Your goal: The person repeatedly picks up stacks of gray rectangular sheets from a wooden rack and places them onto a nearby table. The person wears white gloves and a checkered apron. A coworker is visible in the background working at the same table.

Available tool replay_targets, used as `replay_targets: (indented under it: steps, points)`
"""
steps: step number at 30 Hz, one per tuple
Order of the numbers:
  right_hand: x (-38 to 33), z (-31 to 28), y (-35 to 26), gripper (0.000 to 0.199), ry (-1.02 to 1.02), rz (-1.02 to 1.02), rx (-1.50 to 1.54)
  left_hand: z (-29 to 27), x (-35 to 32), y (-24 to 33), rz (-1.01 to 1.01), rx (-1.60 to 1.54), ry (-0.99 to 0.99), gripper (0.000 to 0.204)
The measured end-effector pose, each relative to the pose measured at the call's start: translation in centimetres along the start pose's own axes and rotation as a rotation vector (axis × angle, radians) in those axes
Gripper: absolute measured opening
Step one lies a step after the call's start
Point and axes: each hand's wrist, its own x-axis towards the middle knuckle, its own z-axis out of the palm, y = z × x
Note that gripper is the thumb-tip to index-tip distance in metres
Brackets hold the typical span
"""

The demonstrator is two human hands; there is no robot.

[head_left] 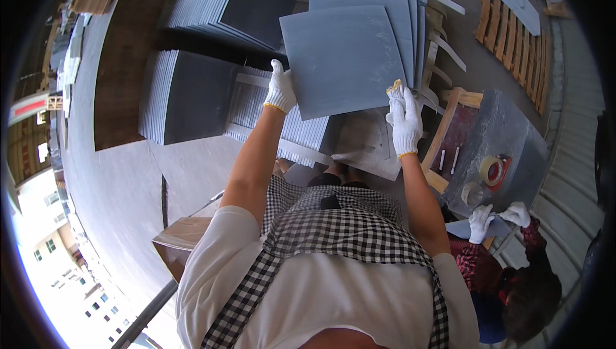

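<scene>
Right, biggest first: a large block of dark grey rectangular slabs [260,8] sits at the back, with a second block of dark grey slabs [199,95] nearer on the left. Both stand on edge, packed face to face, probably to save floor space and let one sheet come off at a time.

Far right: a slatted brown wooden pallet [511,46]. Nearer on the right: a grey, slab-topped desk with wooden framing [507,121], doubling as a tool shelf.

Top centre: several fanned grey sheets [398,18]. In front of them, overlapping, is the smooth square grey slab [343,60], tilted, broad face toward the wearer. That angle likely keeps the whole face reachable. Pale bent strips [449,52] stick out alongside; could be spacers.

Left hand, white knit glove [280,89]: at the slab's left edge, probably steadying it. Thumb stands up clear; other fingers hidden, can't tell how tight.

Right hand, same glove type [405,124]: by the lower right corner, fingers closed round a crumpled yellowish wad [396,86]. Can't tell if the wad touches the slab.

Co-worker's gloved hands [480,222] are at the desk's near end.

Smallest: cream tape roll [484,169], two thin white sticks [455,159], both within easy reach.
</scene>
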Motion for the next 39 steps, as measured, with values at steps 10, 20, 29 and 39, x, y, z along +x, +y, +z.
replay_targets:
  steps: [10, 20, 29, 39]
  points:
    - [-0.2, 1.2, 2.3, 0.045, -0.143, -0.186, -0.251, -3.0, 0.8, -2.2, -0.048, -0.154, -0.252, 0.119]
    - [-1.0, 4.0, 1.8, 0.041, -0.111, -0.667, -0.956, -1.3, 0.2, -1.6, -0.021, -0.116, -0.167, 0.113]
    - [5.4, 4.6, -0.4, 0.041, 0.044, -0.616, -0.919, 2.6, -1.6, 0.0, 0.005, 0.140, -0.030, 0.044]
    - [18.9, 4.2, 0.0, 0.036, 0.141, -0.423, -0.891, 11.0, -7.3, 9.8, 0.350, 0.462, 0.069, 0.025]
